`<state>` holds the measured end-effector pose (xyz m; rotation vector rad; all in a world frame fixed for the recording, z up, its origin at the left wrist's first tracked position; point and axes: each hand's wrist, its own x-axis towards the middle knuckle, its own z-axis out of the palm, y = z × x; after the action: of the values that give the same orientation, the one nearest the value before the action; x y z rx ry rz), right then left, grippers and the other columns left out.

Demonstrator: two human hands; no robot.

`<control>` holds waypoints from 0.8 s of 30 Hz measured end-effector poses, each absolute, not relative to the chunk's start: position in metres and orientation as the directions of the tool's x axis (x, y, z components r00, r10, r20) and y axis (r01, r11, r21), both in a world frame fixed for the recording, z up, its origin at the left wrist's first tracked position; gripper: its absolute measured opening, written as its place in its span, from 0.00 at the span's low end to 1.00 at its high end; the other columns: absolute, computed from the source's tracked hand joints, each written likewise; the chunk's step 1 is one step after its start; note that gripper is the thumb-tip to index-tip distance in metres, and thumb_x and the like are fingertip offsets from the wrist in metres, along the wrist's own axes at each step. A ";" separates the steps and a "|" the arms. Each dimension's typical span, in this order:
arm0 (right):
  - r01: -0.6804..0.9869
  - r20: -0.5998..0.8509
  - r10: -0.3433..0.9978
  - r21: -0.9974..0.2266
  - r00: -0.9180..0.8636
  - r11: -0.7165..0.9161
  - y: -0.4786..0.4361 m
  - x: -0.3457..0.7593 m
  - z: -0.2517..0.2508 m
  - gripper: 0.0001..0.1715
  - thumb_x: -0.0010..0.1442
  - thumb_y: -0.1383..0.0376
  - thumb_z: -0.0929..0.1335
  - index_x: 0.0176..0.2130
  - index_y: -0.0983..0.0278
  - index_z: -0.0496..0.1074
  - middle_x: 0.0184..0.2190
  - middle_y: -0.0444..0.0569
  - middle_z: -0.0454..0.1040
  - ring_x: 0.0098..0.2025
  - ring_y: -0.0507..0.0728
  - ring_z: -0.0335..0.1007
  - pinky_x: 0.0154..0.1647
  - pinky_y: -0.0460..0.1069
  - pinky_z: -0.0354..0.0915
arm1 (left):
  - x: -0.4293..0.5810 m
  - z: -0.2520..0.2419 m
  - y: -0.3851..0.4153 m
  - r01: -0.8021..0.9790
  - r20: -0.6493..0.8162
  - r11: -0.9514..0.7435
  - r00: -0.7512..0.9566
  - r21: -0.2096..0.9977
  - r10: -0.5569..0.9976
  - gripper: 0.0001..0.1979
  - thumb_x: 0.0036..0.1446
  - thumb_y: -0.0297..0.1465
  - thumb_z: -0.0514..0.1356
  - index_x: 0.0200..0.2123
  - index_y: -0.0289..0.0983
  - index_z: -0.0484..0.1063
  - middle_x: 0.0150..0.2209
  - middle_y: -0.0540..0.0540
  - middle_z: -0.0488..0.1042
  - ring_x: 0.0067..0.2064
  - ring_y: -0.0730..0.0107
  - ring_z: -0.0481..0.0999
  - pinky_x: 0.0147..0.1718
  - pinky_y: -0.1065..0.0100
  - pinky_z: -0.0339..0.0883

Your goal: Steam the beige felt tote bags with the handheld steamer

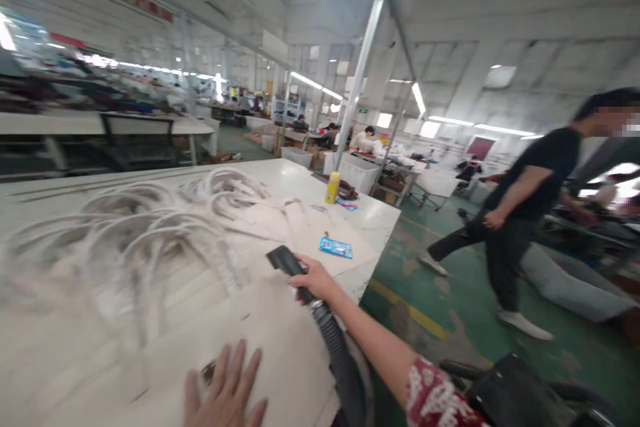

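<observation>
My left hand (227,390) lies flat with fingers spread on a cream fabric sheet (280,340) at the near edge of the table. A small dark patch (207,372) shows between its fingers, too blurred to name. My right hand (315,279) is wrapped around a black vacuum nozzle (286,259), which is held just over the fabric. From it a ribbed black hose (333,337) runs down past the table edge. Beyond my hands, many cream bag pieces with looped handles (155,227) lie heaped on the left.
A blue packet (336,247) and a yellow spray can (332,187) rest on the white table (385,213). To the right, a person in dark clothes (525,200) walks along the green floor (400,347). A black chair (520,387) stands at the lower right.
</observation>
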<state>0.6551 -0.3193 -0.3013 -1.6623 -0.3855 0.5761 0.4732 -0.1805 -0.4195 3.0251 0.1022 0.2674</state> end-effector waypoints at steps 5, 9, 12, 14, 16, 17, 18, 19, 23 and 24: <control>-0.133 -0.258 0.638 -0.962 0.725 -0.238 -0.368 0.616 -0.319 0.45 0.44 0.66 0.68 0.59 0.62 0.49 0.19 0.38 0.67 0.15 0.53 0.66 0.11 0.44 0.63 | 0.460 -0.394 -0.191 0.052 0.090 -0.990 0.994 0.128 0.064 0.31 0.53 0.43 0.50 0.60 0.46 0.48 0.62 0.46 0.42 0.62 0.50 0.35 0.53 0.40 0.22; -0.157 -0.299 0.700 -0.953 0.649 -0.261 -0.378 0.597 -0.326 0.42 0.47 0.66 0.66 0.59 0.60 0.49 0.22 0.40 0.68 0.17 0.52 0.67 0.13 0.45 0.65 | 0.458 -0.392 -0.195 0.041 0.102 -0.981 0.993 0.189 0.061 0.31 0.55 0.45 0.49 0.60 0.45 0.46 0.62 0.46 0.41 0.62 0.51 0.33 0.53 0.39 0.22; -0.174 -0.335 0.743 -0.941 0.580 -0.289 -0.359 0.599 -0.326 0.43 0.45 0.67 0.67 0.58 0.60 0.51 0.25 0.42 0.69 0.17 0.53 0.68 0.13 0.46 0.65 | 0.456 -0.391 -0.196 0.030 0.103 -0.978 0.993 0.208 0.052 0.31 0.55 0.46 0.47 0.60 0.45 0.46 0.62 0.46 0.41 0.62 0.50 0.32 0.53 0.38 0.22; -0.180 -0.356 0.769 -0.934 0.531 -0.309 -0.340 0.607 -0.325 0.43 0.44 0.67 0.68 0.58 0.60 0.53 0.25 0.43 0.70 0.17 0.54 0.69 0.13 0.46 0.65 | 0.455 -0.389 -0.196 0.029 0.098 -0.976 0.994 0.214 0.051 0.31 0.56 0.46 0.47 0.60 0.45 0.46 0.62 0.46 0.40 0.62 0.50 0.32 0.53 0.38 0.23; -0.175 -0.363 0.783 -0.931 0.504 -0.319 -0.322 0.615 -0.323 0.42 0.44 0.67 0.68 0.57 0.60 0.53 0.24 0.43 0.70 0.17 0.54 0.69 0.13 0.46 0.65 | 0.455 -0.387 -0.197 0.035 0.101 -0.974 0.993 0.223 0.058 0.30 0.56 0.46 0.47 0.60 0.44 0.46 0.62 0.46 0.41 0.62 0.51 0.32 0.53 0.39 0.22; -0.171 -0.364 0.788 -0.931 0.497 -0.322 -0.314 0.618 -0.322 0.42 0.44 0.67 0.67 0.58 0.60 0.53 0.24 0.43 0.70 0.17 0.54 0.69 0.13 0.45 0.65 | 0.455 -0.386 -0.197 0.037 0.103 -0.973 0.993 0.228 0.062 0.30 0.56 0.46 0.47 0.60 0.44 0.47 0.62 0.46 0.41 0.62 0.51 0.32 0.53 0.39 0.22; -0.166 -0.364 0.791 -0.931 0.492 -0.325 -0.308 0.620 -0.320 0.42 0.45 0.66 0.67 0.58 0.60 0.52 0.23 0.42 0.69 0.17 0.53 0.68 0.13 0.45 0.64 | 0.454 -0.385 -0.198 0.040 0.106 -0.971 0.992 0.235 0.067 0.30 0.56 0.46 0.46 0.60 0.44 0.47 0.62 0.46 0.41 0.62 0.51 0.32 0.53 0.39 0.22; -0.163 -0.366 0.795 -0.930 0.483 -0.329 -0.303 0.619 -0.317 0.41 0.46 0.66 0.67 0.58 0.60 0.52 0.22 0.42 0.69 0.16 0.53 0.68 0.13 0.45 0.64 | 0.454 -0.385 -0.198 0.044 0.109 -0.969 0.991 0.243 0.072 0.30 0.56 0.47 0.46 0.60 0.43 0.47 0.62 0.45 0.42 0.62 0.51 0.32 0.53 0.39 0.22; -0.169 -0.394 0.839 -0.919 0.376 -0.356 -0.292 0.598 -0.303 0.39 0.47 0.67 0.66 0.58 0.60 0.52 0.21 0.42 0.70 0.16 0.53 0.68 0.13 0.44 0.62 | 0.451 -0.384 -0.200 0.039 0.135 -0.959 0.988 0.282 0.080 0.31 0.56 0.48 0.45 0.60 0.42 0.48 0.61 0.44 0.46 0.62 0.52 0.34 0.54 0.39 0.22; -0.158 -0.400 0.854 -0.916 0.333 -0.368 -0.289 0.590 -0.300 0.39 0.47 0.67 0.65 0.58 0.61 0.53 0.20 0.43 0.70 0.16 0.53 0.68 0.13 0.44 0.62 | 0.451 -0.384 -0.200 0.032 0.142 -0.956 0.987 0.291 0.076 0.31 0.56 0.48 0.46 0.60 0.42 0.48 0.61 0.44 0.47 0.62 0.52 0.36 0.54 0.40 0.22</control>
<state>0.5901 -0.2893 -0.2998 -1.5758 -0.6493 1.2405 0.4508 -0.2000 -0.3844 2.8405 0.0795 0.2190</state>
